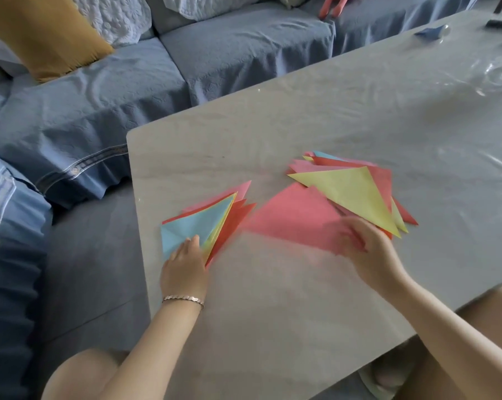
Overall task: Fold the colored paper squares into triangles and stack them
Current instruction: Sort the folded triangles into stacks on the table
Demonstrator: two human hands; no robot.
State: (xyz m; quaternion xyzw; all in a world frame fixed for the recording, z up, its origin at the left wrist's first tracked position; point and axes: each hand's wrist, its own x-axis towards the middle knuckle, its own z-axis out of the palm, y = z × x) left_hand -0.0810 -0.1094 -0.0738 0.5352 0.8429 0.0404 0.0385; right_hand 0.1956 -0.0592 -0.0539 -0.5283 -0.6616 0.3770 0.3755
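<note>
A stack of folded triangles (203, 220), light blue on top with yellow, red and pink beneath, lies near the table's left edge. My left hand (185, 264) rests flat on its near corner. A pink paper triangle (293, 217), blurred, is between the two piles, and my right hand (365, 249) pinches its right corner. Further right lies a loose pile of papers (356, 186) with a yellow triangle on top and red, pink and blue sheets under it.
The grey table (301, 298) has a glossy plastic cover. A blue sofa (99, 111) with a mustard cushion (42, 33) wraps around the left and far sides. A blue object (431, 31) sits at the table's far right. My knees show below the table's near edge.
</note>
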